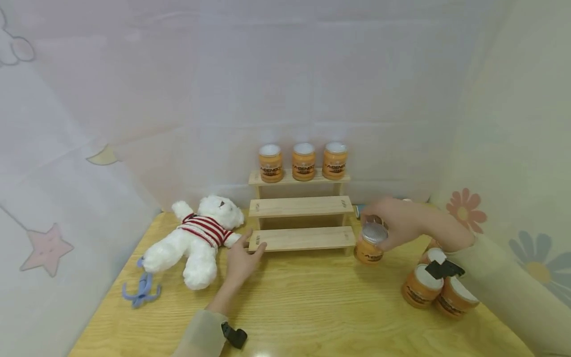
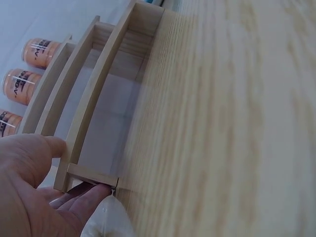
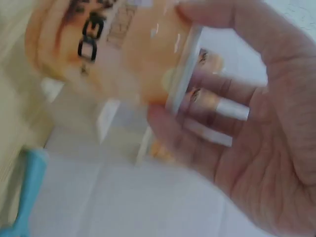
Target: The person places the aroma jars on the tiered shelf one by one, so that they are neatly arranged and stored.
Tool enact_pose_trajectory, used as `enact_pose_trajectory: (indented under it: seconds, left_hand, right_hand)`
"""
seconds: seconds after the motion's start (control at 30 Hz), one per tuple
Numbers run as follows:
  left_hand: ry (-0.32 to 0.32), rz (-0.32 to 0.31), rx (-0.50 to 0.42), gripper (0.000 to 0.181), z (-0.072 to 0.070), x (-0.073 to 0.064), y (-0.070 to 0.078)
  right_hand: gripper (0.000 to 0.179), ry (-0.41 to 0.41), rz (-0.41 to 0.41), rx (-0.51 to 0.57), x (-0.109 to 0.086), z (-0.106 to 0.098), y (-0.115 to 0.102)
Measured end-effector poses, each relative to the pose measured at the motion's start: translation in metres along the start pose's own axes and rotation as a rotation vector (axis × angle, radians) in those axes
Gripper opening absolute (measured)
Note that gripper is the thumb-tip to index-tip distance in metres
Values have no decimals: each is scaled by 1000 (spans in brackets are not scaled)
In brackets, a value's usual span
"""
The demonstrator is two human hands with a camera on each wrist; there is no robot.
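My right hand (image 1: 394, 220) grips an orange-labelled jar (image 1: 369, 250) by its upper rim, thumb and fingers on opposite sides. The right wrist view shows that jar (image 3: 108, 54) tilted and slightly blurred, dark lettering on its label. It is just right of the lowest tier of a three-tier wooden shelf (image 1: 303, 239). My left hand (image 1: 241, 260) holds the left end of that tier. In the left wrist view, the left thumb (image 2: 55, 146) lies on the board while the fingers reach round the end support. Three matching jars (image 1: 303, 162) stand in a row on the top tier.
Several more orange jars (image 1: 421, 286) are grouped at the right of the wooden table (image 1: 308, 307). A white teddy bear (image 1: 196, 240) in a striped shirt lies left of the shelf, beside a small blue toy (image 1: 142, 290). A blue object (image 3: 24, 192) lies behind the right hand.
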State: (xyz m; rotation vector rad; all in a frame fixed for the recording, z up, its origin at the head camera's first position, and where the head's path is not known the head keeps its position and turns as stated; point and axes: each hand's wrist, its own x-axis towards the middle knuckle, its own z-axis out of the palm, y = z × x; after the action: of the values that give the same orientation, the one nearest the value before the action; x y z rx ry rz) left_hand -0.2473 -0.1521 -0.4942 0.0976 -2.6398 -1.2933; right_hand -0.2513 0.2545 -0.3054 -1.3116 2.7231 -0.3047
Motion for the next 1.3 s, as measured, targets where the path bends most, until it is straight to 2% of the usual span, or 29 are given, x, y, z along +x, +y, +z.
enact_pose_trajectory:
  seconds: [0.13, 0.3, 0.47, 0.6, 0.7, 0.8, 1.03, 1.17, 1.3]
  left_hand:
    - [0, 11, 1, 70, -1, 1, -1]
    - [1, 5, -10, 69, -3, 1, -1]
    - [-6, -20, -15, 69, -2, 1, -1]
    - [1, 1, -14, 68, -4, 1, 1]
    - [12, 30, -14, 67, -4, 1, 1]
    - [19, 34, -9, 66, -3, 1, 1]
    - [10, 26, -12, 67, -2, 0, 3]
    - [10, 25, -18, 67, -4, -1, 5]
    - [-2, 8, -20, 69, -4, -2, 4]
  right_hand:
    - [29, 72, 92, -7, 23, -10, -10]
    - [32, 159, 184, 38, 52, -16, -20]
    - [39, 188, 277, 78, 79, -18, -18]
    - [46, 226, 307, 78, 100, -19, -17]
    - [50, 275, 295, 83, 114, -18, -20]
    - [49, 347, 278, 102, 127, -15, -25]
    - [45, 506, 277, 224, 150, 6, -41]
    - [43, 579, 243, 214, 164, 14, -49]
    - [44, 610, 235, 206, 179, 19, -53]
